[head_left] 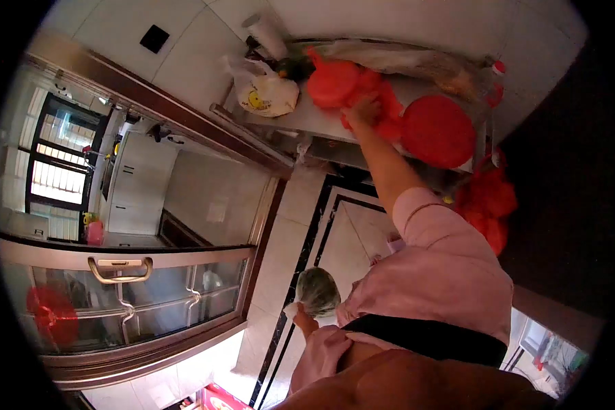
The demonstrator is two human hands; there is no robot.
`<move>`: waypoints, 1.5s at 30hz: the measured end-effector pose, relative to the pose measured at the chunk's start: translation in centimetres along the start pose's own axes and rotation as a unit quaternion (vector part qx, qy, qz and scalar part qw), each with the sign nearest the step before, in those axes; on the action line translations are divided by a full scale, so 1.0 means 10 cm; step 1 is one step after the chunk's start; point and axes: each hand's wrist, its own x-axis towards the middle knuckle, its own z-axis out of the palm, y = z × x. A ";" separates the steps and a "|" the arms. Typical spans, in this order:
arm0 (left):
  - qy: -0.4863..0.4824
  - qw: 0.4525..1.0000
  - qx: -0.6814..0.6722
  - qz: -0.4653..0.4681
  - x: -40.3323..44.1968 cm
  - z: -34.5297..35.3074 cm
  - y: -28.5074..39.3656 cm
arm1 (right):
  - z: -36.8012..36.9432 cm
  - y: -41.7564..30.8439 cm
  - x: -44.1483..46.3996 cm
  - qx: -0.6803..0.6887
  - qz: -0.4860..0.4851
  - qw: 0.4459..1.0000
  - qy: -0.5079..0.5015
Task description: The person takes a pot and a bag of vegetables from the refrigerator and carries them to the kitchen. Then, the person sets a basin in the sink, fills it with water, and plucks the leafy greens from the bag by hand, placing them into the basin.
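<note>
My right hand (pixel 363 111) reaches to the shelf and grips a red plastic bag (pixel 388 109), its fingers bent over the crumpled plastic. Against that bag sits a rounded red bundle (pixel 333 83), and on the hand's other side stands a round red basket-like thing (pixel 439 130). Low over the floor, my left hand (pixel 305 319) is closed on the gathered end of a clear plastic bag (pixel 318 292). Something dark green and rounded fills that bag; its exact kind is unclear.
A white bag with a yellow smiley (pixel 265 89), a paper roll (pixel 265 35) and a long plastic-wrapped bundle (pixel 417 61) share the shelf (pixel 314 117). More red bags (pixel 488 201) hang beyond it. A glass sliding door (pixel 164 301) borders a doorway to a kitchen.
</note>
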 end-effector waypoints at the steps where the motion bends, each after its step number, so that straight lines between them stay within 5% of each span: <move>1: 0.000 1.000 -0.002 0.000 0.01 -0.01 0.00 | 0.07 0.03 0.08 0.000 -0.002 1.000 -0.004; 3: -0.002 1.000 0.000 0.001 0.00 -0.03 0.01 | 0.25 0.14 0.24 0.028 -0.057 0.995 0.072; 6: -0.006 1.000 0.000 0.008 0.01 -0.03 -0.03 | 0.02 0.22 0.18 0.154 0.002 0.988 0.010; 10: -0.022 0.999 -0.004 0.034 0.07 0.04 -0.05 | -0.08 0.36 -0.07 0.278 -0.004 0.960 0.044; 12: -0.032 0.998 -0.007 0.059 0.09 0.07 -0.05 | -0.12 0.56 -0.20 0.513 -0.016 0.848 -0.130; 13: -0.036 0.997 -0.005 0.073 0.10 0.08 -0.06 | -0.15 0.71 -0.30 0.513 -0.015 0.849 -0.129; 15: -0.043 0.990 0.002 0.138 0.17 0.14 -0.07 | -0.46 0.97 -0.86 0.580 -0.051 0.727 -0.365; 17: -0.043 0.963 0.012 0.264 0.30 0.27 -0.08 | -0.86 1.19 -1.46 0.587 -0.167 0.697 -0.376; 20: -0.066 0.895 0.011 0.440 0.59 0.56 0.11 | -1.31 1.69 -1.85 0.618 -0.214 0.643 -0.398; 21: -0.124 0.924 -0.021 0.360 0.58 0.62 0.23 | -1.43 1.87 -1.98 0.623 -0.219 0.649 -0.377; 24: -0.170 0.916 0.055 0.360 0.25 0.68 0.65 | -1.92 2.54 -2.40 0.650 -0.238 0.620 -0.369; 26: -0.261 0.937 0.047 0.226 -0.06 0.64 1.05 | -2.23 3.00 -2.68 0.619 -0.182 0.708 -0.287; 28: -0.344 0.902 0.019 0.262 0.12 0.83 1.01 | -2.45 3.40 -2.98 0.622 -0.153 0.733 -0.230; 29: -0.272 0.760 0.313 0.501 0.10 0.88 1.05 | -2.54 3.59 -3.13 0.628 -0.141 0.738 -0.203; 31: -0.148 0.461 0.540 0.689 0.02 1.00 1.07 | -2.70 3.96 -3.47 0.650 -0.129 0.732 -0.157; 33: -0.202 0.506 0.513 0.663 -0.19 1.11 1.10 | -2.81 4.37 -3.82 0.673 -0.121 0.721 -0.112; 35: -0.378 0.750 0.296 0.455 -0.49 1.14 1.11 | -2.91 4.83 -4.35 0.697 -0.123 0.704 -0.058; 36: -0.408 0.805 0.211 0.376 -0.64 1.16 1.09 | -2.97 5.07 -4.57 0.710 -0.116 0.694 -0.033; 45: -0.508 0.712 0.296 0.384 -2.44 1.19 0.61 | -3.69 6.79 -6.38 0.777 -0.105 0.597 0.166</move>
